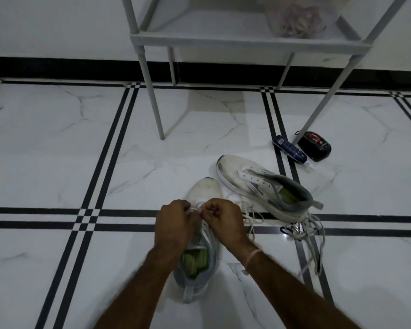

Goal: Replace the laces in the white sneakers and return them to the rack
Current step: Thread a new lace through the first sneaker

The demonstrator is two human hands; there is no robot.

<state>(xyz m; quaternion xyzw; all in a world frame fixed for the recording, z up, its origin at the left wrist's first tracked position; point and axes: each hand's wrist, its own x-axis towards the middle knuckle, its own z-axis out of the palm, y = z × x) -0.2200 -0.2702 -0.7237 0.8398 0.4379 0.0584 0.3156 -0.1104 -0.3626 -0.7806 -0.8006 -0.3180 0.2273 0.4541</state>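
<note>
A white sneaker (205, 189) with a grey heel and green insole stands on the floor in front of me, toe pointing away. My left hand (175, 225) and my right hand (223, 218) are both closed over its eyelets, pinching a white lace (195, 209) stretched between them. The second white sneaker (254, 184) lies to the right, unlaced, tilted on its side. Loose white laces (311, 233) trail on the floor behind its heel. The grey rack (223, 40) stands at the far wall.
A dark blue bottle (288, 149) and a black-and-red case (314, 146) lie by the rack's right front leg. A clear bag of stringy items (299, 20) sits on the rack's shelf. White marble floor with black stripes spreads to the left.
</note>
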